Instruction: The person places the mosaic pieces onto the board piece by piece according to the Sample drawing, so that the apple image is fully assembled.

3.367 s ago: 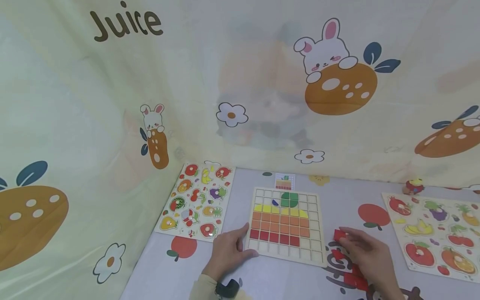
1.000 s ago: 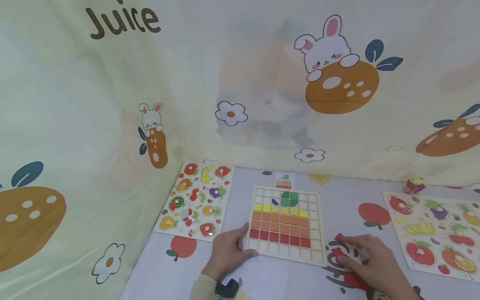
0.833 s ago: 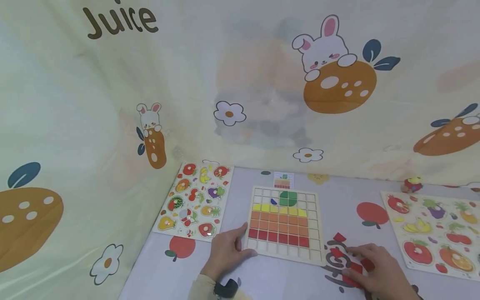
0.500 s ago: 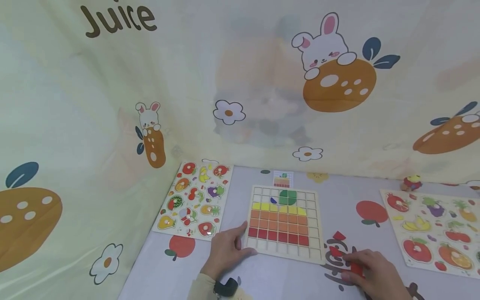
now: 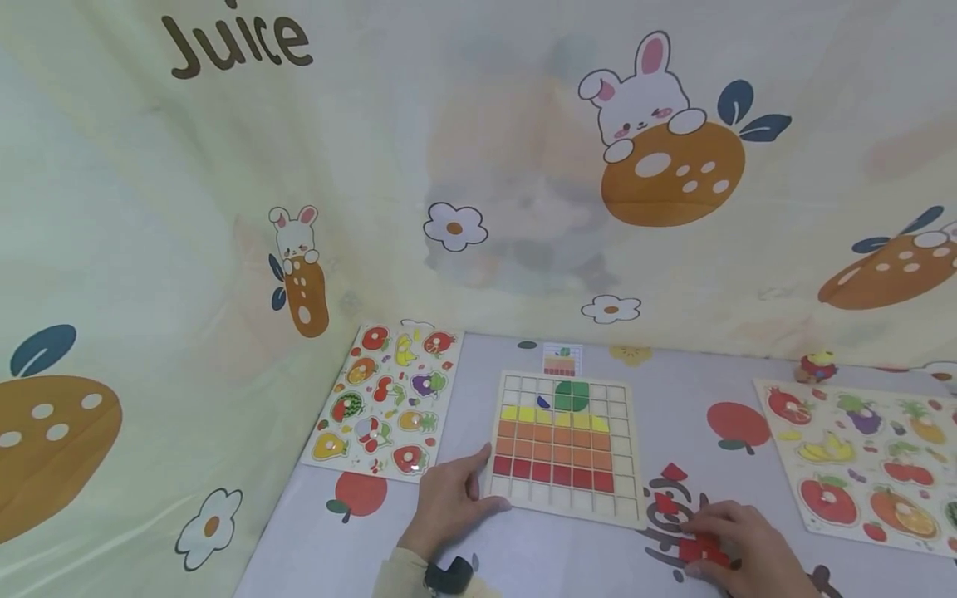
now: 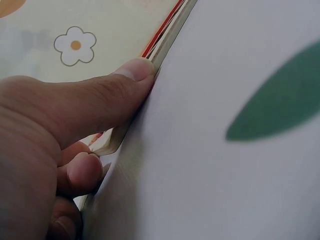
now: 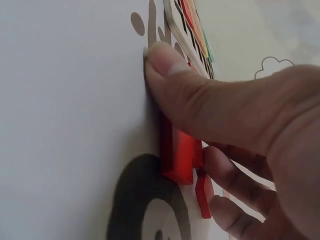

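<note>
A wooden grid board (image 5: 585, 502) lies in the middle of the head view, filled with rows of yellow, orange and red pieces plus green and blue ones above. My left hand (image 5: 450, 497) holds its near left corner, thumb on the near edge and index finger at the left side. To the board's right, my right hand (image 5: 743, 544) has thumb and fingers around red blocks (image 5: 699, 548) on the table; the right wrist view shows a red block (image 7: 180, 155) under the thumb. Two small red pieces, one triangular piece (image 5: 674, 472) and another piece (image 5: 664, 503), lie beyond the fingertips.
A fruit puzzle board (image 5: 381, 399) lies at the left and another fruit puzzle board (image 5: 860, 465) at the right. Behind the grid board lies a small pattern card (image 5: 562, 359). A small toy figure (image 5: 817, 366) stands near the printed curtain (image 5: 523, 166).
A red piece has joined the right end of the red row. My right hand has let go of the triangular red piece and moved nearer to the red blocks. The left hand stays put.
</note>
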A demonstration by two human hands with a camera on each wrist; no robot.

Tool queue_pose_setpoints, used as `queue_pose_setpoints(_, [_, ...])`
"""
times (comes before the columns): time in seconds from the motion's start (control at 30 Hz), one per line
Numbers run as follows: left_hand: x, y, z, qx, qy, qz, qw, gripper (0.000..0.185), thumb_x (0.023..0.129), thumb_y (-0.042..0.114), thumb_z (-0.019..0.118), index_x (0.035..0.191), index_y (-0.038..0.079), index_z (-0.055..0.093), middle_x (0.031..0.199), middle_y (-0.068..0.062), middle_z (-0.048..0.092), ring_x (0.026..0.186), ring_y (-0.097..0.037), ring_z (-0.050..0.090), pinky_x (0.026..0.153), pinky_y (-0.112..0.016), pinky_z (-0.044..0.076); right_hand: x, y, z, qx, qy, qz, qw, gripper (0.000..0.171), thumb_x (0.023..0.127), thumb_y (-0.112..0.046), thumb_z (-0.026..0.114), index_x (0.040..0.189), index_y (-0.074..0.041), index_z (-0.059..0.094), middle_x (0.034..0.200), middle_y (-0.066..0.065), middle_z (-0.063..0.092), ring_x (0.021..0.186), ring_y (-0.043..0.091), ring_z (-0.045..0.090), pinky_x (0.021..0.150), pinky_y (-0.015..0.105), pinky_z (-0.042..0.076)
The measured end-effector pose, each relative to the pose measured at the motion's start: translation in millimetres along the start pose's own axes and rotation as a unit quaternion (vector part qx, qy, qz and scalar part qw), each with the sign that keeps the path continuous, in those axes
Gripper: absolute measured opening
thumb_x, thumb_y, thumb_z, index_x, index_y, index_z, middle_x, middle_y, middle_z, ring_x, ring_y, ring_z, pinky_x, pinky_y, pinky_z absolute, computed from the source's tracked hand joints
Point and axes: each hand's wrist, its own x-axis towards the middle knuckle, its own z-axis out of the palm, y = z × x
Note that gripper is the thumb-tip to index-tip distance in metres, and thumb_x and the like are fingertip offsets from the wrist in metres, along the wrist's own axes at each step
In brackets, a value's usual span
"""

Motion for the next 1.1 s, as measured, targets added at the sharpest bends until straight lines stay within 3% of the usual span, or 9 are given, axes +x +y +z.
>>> queue_pose_setpoints(0.07, [0.3,-0.3,-0.5,-0.001,-0.003,-0.002,1.0,0.084,0.081,0.05,0.091,0.152,0.019,0.059,0.065,0.016,0.047,0.056,0.0,0.039,0.056,-0.019,0.031,0.6,-0.3,1.0,-0.007,0.013,-0.002,1.0,0.041,0.075,-0.039,0.095,0.111,-0.025,0.081,0.118,-0.002,0.068,0.103,0.019,0.056,0.082,0.033,0.057])
queue_pose_setpoints(0.27, [0.8,0.3,-0.8,-0.005,-0.006,-0.003,1.0,0.084,0.081,0.05,0.091,0.152,0.018,0.059,0.065,0.015,0.047,0.057,0.0,0.04,0.057,-0.019,0.031,3.1,-1.4,1.7,0.002,0.032,0.007,0.999,0.035,0.074,-0.047,0.095,0.099,-0.028,0.081,0.119,0.003,0.068,0.107,0.024,0.058,0.095,0.054,0.057])
queue_pose_setpoints(0.33, [0.4,0.1,-0.1,-0.004,-0.006,-0.004,1.0,0.084,0.081,0.05,0.091,0.152,0.019,0.059,0.066,0.015,0.047,0.057,0.0,0.039,0.057,-0.019,0.032,3.2,-0.8,2.6,0.005,0.035,0.007,0.999,0.034,0.074,-0.046,0.095,0.098,-0.028,0.08,0.122,0.005,0.068,0.109,0.026,0.057,0.096,0.055,0.057])
queue_pose_setpoints(0.5, [-0.3,0.1,-0.3,0.003,-0.003,-0.006,1.0,0.084,0.08,0.05,0.091,0.152,0.019,0.059,0.066,0.016,0.047,0.057,0.0,0.04,0.058,-0.019,0.031,1.9,-4.5,6.2,0.016,0.042,0.014,0.999,0.034,0.076,-0.039,0.095,0.101,-0.025,0.077,0.116,0.001,0.068,0.105,0.022,0.057,0.092,0.044,0.058])
queue_pose_setpoints(0.67, [-0.6,-0.4,-0.2,0.006,0.001,-0.002,1.0,0.084,0.08,0.05,0.091,0.152,0.019,0.06,0.066,0.016,0.047,0.057,0.0,0.04,0.058,-0.019,0.031,1.2,-13.0,9.3,0.047,0.035,0.044,0.997,0.038,0.082,-0.028,0.092,0.112,-0.016,0.072,0.092,-0.006,0.064,0.082,0.011,0.056,0.073,0.024,0.05])
queue_pose_setpoints(0.8, [-0.2,-0.8,0.0,0.003,0.0,-0.006,1.0,0.084,0.08,0.051,0.091,0.152,0.02,0.06,0.066,0.016,0.047,0.058,0.0,0.04,0.058,-0.019,0.031,0.0,-17.5,10.2,0.062,0.049,0.05,0.996,0.041,0.089,-0.021,0.087,0.125,-0.013,0.069,0.084,-0.004,0.057,0.072,0.008,0.05,0.064,0.022,0.043])
queue_pose_setpoints(0.93, [-0.6,0.0,-0.6,0.002,-0.003,-0.007,1.0,0.084,0.08,0.051,0.091,0.152,0.02,0.059,0.066,0.016,0.048,0.057,0.0,0.041,0.058,-0.019,0.032,-1.1,-24.2,16.4,0.063,0.114,0.033,0.991,0.04,0.092,-0.018,0.084,0.129,-0.016,0.068,0.084,-0.003,0.057,0.069,0.005,0.049,0.063,0.021,0.042])
queue_pose_setpoints(1.1, [-0.7,0.3,-0.5,0.004,-0.002,-0.003,1.0,0.084,0.08,0.05,0.091,0.152,0.019,0.06,0.065,0.016,0.048,0.057,0.0,0.04,0.058,-0.019,0.031,3.7,-40.2,29.3,0.088,0.248,0.0,0.965,0.033,0.084,-0.012,0.09,0.115,-0.015,0.077,0.087,-0.005,0.069,0.068,0.001,0.052,0.062,0.017,0.043])
